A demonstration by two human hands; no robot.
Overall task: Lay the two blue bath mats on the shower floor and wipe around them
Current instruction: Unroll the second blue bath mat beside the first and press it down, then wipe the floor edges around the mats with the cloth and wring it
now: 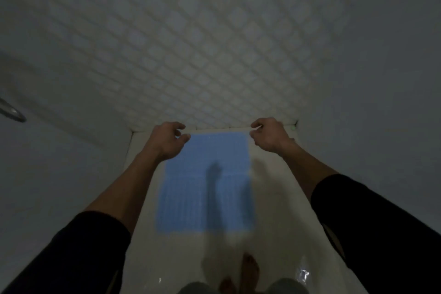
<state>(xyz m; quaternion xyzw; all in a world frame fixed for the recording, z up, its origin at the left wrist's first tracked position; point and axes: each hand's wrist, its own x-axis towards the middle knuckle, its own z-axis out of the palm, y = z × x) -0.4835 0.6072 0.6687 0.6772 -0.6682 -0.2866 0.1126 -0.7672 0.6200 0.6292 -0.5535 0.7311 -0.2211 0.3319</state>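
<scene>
One blue mat (206, 184), perhaps two abutting, two hands, two bare feet.

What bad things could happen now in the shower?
The floor has shiny spots that may be wet, and a bare foot stands on it off the blue mat, so slipping is possible. Both hands, left and right, hover curled by the mat's far corners; whether they grip it is unclear, so that edge might end up crooked. It is dim, so spots could be missed.

Ribbed, matt blue bath mat (205, 184) on glossy white shower floor (274, 222) — tiled wall (191, 43) behind.
</scene>
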